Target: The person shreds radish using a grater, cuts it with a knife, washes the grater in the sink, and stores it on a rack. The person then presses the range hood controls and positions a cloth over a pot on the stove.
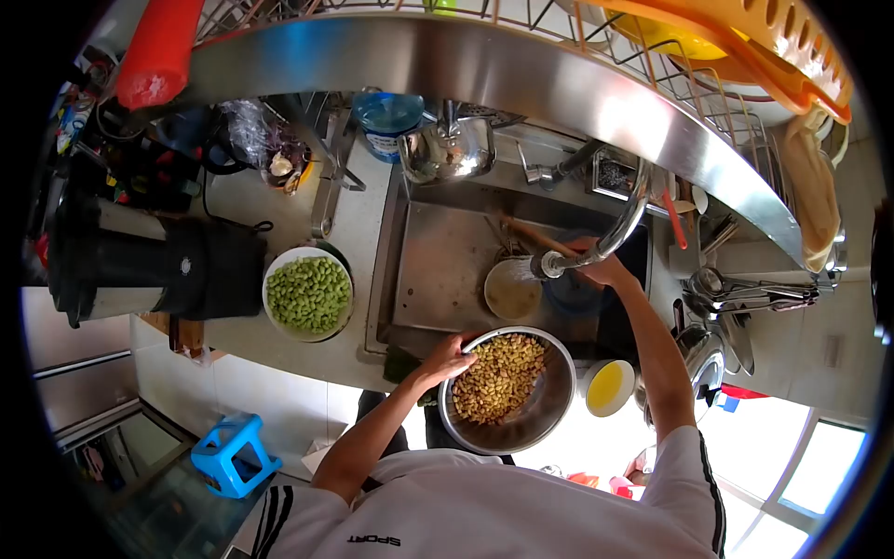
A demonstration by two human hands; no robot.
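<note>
My left hand (453, 360) grips the left rim of a wide steel bowl (556, 396). Tan-brown kernels that look like peanuts (498, 377) cover much of its bottom. The bowl sits at the sink's front edge. Over the sink, my right hand (601, 266) is closed at the end of a wooden handle (538, 238), partly hidden behind the faucet (596, 247). The handle's far end is blurred. Below the spout, a small bowl of cloudy liquid (512, 289) stands in the steel sink (438, 252).
A white bowl of green beans (308, 293) stands left on the counter, beside a black appliance (168, 270). A cup with yellow inside (609, 388) is right of the steel bowl. A metal rack edge (438, 61) crosses overhead. A blue stool (235, 455) stands on the floor.
</note>
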